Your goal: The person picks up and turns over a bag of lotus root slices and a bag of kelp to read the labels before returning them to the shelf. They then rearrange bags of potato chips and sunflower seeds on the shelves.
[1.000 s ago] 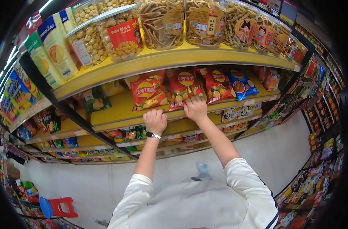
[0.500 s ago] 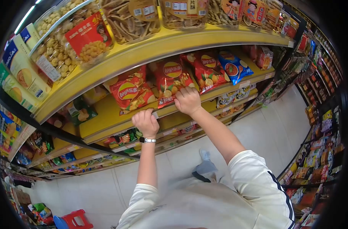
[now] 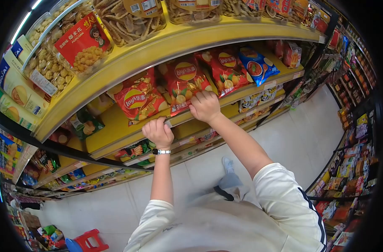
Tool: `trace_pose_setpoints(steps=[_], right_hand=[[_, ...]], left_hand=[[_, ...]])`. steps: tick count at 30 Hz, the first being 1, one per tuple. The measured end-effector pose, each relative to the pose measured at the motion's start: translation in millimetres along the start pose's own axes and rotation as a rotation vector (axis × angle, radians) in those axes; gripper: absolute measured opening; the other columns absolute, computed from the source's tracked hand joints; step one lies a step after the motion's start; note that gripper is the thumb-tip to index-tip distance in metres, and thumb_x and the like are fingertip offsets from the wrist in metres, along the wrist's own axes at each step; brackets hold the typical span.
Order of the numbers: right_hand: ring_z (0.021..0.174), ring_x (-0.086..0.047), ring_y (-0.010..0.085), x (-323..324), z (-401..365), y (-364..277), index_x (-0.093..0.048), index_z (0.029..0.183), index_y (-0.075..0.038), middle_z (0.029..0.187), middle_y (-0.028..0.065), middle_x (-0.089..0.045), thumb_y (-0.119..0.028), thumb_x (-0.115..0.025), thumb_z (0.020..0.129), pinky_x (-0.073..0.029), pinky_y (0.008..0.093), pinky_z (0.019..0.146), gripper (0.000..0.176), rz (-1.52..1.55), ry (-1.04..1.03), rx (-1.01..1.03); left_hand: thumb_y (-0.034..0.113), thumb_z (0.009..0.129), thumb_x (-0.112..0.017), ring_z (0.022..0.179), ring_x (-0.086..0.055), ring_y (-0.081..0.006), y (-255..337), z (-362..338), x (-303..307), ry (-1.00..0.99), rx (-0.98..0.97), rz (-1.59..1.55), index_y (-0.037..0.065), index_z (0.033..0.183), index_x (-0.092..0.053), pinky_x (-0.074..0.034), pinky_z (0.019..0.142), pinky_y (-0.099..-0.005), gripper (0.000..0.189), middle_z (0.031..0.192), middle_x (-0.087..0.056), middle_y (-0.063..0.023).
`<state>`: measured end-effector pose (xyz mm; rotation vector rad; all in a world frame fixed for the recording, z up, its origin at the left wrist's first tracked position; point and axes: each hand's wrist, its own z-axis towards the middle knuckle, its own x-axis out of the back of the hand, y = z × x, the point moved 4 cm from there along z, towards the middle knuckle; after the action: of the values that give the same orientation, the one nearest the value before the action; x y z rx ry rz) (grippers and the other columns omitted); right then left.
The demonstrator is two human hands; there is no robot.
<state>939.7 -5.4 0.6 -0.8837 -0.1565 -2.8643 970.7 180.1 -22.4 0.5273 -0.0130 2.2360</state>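
Observation:
My left hand [image 3: 158, 132], with a watch [image 3: 161, 151] on its wrist, rests at the front edge of the yellow shelf [image 3: 111, 138], its fingers curled; whether it grips anything is hidden. Just above it lies a red Lay's bag [image 3: 137, 100]. My right hand [image 3: 205, 106] is closed at the lower edge of the middle red Lay's bag [image 3: 185, 75], near the shelf edge. Beside that bag sit another red Lay's bag [image 3: 229, 69] and a blue bag [image 3: 258, 67].
Tubs of popcorn [image 3: 80, 42] and dried snacks stand on the upper yellow shelf [image 3: 166, 42]. Lower shelves hold more packets. A red and blue stool [image 3: 90, 240] is at the lower left. Stocked racks [image 3: 347, 168] line the right side.
The view has shifted slightly, so the shelves and tubs appear a little higher and further left. Both hands stay at the shelf edge, nearly unchanged against the bags.

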Motion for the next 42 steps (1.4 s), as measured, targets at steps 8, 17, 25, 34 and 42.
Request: trace_pose_setpoints(steps=[8,17,25,34,42], right_hand=[[0.079,-0.051,0.0201,-0.8,-1.5,0.0,-0.056,0.075,-0.016,0.077,0.0013,-0.052,-0.033,-0.058,0.068,-0.038,0.0356,0.069,0.018,-0.006,0.019,-0.015],[0.077,-0.051,0.0211,2.3,-3.3,-0.1,-0.054,0.073,-0.014,0.075,0.0029,-0.051,-0.032,-0.054,0.071,-0.038,0.0358,0.07,0.018,-0.008,0.07,-0.014],[0.074,-0.053,0.0202,-0.1,-2.7,0.2,-0.056,0.072,-0.015,0.074,0.0016,-0.053,-0.031,-0.059,0.067,-0.041,0.0351,0.065,0.017,0.018,0.035,-0.026],[0.076,-0.052,0.0192,-3.4,-3.6,-0.3,-0.057,0.073,-0.016,0.075,0.0007,-0.052,-0.032,-0.059,0.066,-0.04,0.0346,0.068,0.017,-0.022,0.04,-0.021],[0.075,-0.052,0.0191,-1.4,-2.0,-0.7,-0.055,0.074,-0.015,0.074,0.0002,-0.051,-0.031,-0.059,0.067,-0.04,0.0344,0.066,0.017,-0.029,0.015,-0.023]], left_hand=[[0.027,0.077,-0.044,0.073,-0.048,-0.0275,-0.3,-1.7,-1.3,-0.022,0.0,0.026,0.011,0.083,-0.061,-0.034,0.069,-0.0392,0.025,0.074,-0.051,-0.0074],[0.028,0.078,-0.042,0.073,-0.048,-0.028,2.9,-2.0,0.5,-0.053,-0.048,0.013,0.01,0.087,-0.062,-0.033,0.069,-0.0395,0.028,0.075,-0.053,-0.0083],[0.031,0.078,-0.042,0.072,-0.048,-0.0283,1.8,-1.8,-0.2,-0.019,-0.05,0.003,0.01,0.086,-0.062,-0.033,0.066,-0.04,0.03,0.074,-0.053,-0.0085],[0.03,0.077,-0.041,0.072,-0.049,-0.028,-2.2,-1.3,2.2,-0.023,-0.053,-0.084,0.009,0.086,-0.062,-0.034,0.068,-0.039,0.031,0.076,-0.054,-0.0086],[0.028,0.076,-0.043,0.074,-0.049,-0.0273,-2.4,-1.6,2.4,-0.027,-0.042,-0.083,0.009,0.087,-0.062,-0.034,0.07,-0.0384,0.028,0.077,-0.055,-0.0072]])
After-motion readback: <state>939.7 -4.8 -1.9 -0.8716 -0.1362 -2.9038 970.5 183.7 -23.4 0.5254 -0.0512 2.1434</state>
